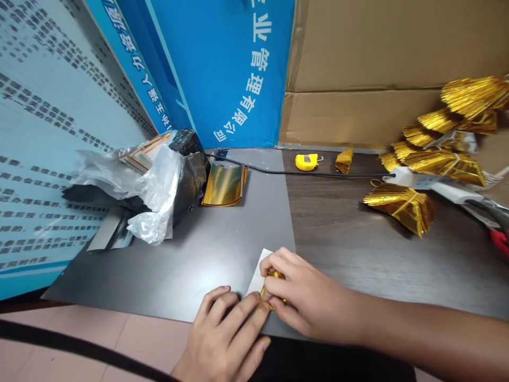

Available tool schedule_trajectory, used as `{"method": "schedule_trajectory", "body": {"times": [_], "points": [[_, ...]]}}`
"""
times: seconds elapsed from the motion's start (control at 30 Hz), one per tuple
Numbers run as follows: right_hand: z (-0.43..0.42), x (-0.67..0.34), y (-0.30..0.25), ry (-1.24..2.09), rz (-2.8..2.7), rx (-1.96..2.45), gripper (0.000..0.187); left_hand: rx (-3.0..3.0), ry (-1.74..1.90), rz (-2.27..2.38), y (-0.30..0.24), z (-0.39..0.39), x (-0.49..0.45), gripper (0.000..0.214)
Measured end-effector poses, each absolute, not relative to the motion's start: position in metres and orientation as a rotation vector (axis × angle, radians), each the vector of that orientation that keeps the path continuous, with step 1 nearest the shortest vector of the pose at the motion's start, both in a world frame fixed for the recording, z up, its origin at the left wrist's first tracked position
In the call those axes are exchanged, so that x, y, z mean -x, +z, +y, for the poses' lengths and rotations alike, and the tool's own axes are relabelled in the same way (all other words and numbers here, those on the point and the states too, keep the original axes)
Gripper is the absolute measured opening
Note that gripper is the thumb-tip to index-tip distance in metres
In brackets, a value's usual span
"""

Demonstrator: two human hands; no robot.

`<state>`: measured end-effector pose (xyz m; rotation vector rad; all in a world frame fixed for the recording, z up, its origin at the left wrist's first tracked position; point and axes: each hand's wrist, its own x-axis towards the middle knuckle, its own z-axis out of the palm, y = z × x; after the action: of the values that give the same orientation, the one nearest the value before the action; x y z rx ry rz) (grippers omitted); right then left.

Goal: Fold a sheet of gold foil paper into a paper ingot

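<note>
At the near edge of the counter (342, 239), all eyes on the gold foil piece (277, 275), half covered by hands, a white slip (259, 271) poking out just beside it. The right hand (308, 297) curls its fingers narrowly around the foil, seemingly to pin the folds. And the left hand (226, 329): fingers stretched forward, tips at the foil, probably steadying it; whether they pinch, I can't tell! Farther out, gold sheets (224, 184) lie stacked beside a plastic bag (159, 199), perhaps for easy reach. Over right, a pleated gold bundle (401, 204), banded across its middle, presumably to hold those pleats tight.
</note>
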<state>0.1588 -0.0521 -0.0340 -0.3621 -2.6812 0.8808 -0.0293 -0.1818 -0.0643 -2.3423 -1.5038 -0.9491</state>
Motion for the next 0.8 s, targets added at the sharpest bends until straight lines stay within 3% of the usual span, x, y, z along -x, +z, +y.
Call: {"method": "schedule_trajectory", "body": {"times": [0.4,0.8], "points": [[-0.044,-0.165,-0.036,0.758,-2.766,0.222,0.023,2.41,-0.769,-1.462,-0.062,-0.183,0.029,0.025],[-0.032,-0.171,-0.037,0.739,-2.72,0.055,0.016,2.406,-0.74,-1.483,-0.061,-0.182,0.03,0.029]]}}
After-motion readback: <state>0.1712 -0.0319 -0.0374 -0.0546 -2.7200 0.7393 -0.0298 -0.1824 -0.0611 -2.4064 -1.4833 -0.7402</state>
